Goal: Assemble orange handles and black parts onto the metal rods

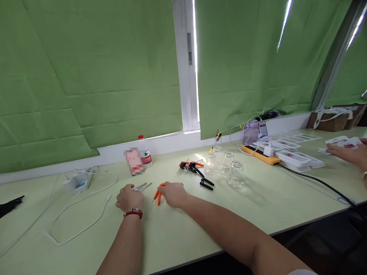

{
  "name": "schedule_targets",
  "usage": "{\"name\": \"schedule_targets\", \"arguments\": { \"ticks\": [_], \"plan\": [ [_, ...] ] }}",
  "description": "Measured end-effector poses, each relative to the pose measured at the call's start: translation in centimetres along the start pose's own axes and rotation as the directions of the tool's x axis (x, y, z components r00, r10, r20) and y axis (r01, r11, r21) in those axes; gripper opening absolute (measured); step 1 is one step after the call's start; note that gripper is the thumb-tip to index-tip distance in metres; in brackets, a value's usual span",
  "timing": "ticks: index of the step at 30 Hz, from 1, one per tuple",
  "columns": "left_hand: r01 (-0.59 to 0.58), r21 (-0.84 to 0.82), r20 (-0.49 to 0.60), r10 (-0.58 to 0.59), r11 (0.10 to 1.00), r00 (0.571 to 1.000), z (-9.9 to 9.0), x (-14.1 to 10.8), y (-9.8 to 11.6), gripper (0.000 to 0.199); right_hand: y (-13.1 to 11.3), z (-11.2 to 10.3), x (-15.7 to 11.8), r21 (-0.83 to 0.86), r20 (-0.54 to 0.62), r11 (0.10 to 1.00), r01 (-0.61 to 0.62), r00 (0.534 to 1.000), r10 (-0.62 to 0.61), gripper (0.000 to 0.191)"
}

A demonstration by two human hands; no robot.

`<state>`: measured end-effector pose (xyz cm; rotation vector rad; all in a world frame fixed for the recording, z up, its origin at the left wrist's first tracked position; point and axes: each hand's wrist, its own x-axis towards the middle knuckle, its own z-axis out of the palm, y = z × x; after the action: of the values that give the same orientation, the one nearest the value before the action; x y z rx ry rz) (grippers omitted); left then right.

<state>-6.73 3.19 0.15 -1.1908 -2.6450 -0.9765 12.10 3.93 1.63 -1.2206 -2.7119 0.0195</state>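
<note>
My left hand [130, 198], with a red band and a bangle at its wrist, rests on the table with curled fingers. Slim silver metal tools [145, 186], perhaps tweezers, stick out from under its fingers. To the right, my right hand [174, 194] grips a pair of orange-handled pliers [158, 195], whose two handles spread apart toward me. The pliers' head is hidden by the fingers. Beyond that hand lie black and orange clamp-like tools [192, 167] and a tool with two black handles [207, 183].
Several clear glass jars [236, 175] stand right of centre. A water bottle [145, 152] is at the back. White cables [86, 198] cross the left side. An orange power strip [259, 154] and stacked cards [299, 159] sit right, near another person's hand [348, 154].
</note>
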Motion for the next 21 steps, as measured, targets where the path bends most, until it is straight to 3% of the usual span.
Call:
{"name": "schedule_targets", "arguments": {
  "ticks": [4, 9, 16, 21],
  "plan": [
    [0.049, -0.004, 0.029, -0.049, 0.999, 0.998, 0.1, 0.2, -0.4, 0.037, -2.5, 0.5, -0.5, -0.013, 0.121, 0.999, 0.039, 0.992, -0.037, 0.02],
    [0.028, 0.018, 0.077, -0.03, 0.999, 0.997, 0.6, 0.3, -0.6, 0.043, -2.6, 1.0, -1.2, -0.018, 0.067, 1.0, 0.026, 0.997, -0.025, 0.015],
    [-0.117, 0.058, 0.194, 0.104, 0.991, 0.976, 1.2, 0.4, -0.9, 0.044, -2.2, 1.3, -1.6, 0.005, 0.021, 1.0, 0.024, 1.0, -0.024, 0.015],
    [-0.161, 0.105, 0.182, 0.14, 0.981, 0.973, 0.9, 0.2, -0.9, 0.041, -1.2, -0.3, -1.9, 0.061, -0.048, 0.998, -0.011, 0.999, 0.014, 0.02]
  ]
}}
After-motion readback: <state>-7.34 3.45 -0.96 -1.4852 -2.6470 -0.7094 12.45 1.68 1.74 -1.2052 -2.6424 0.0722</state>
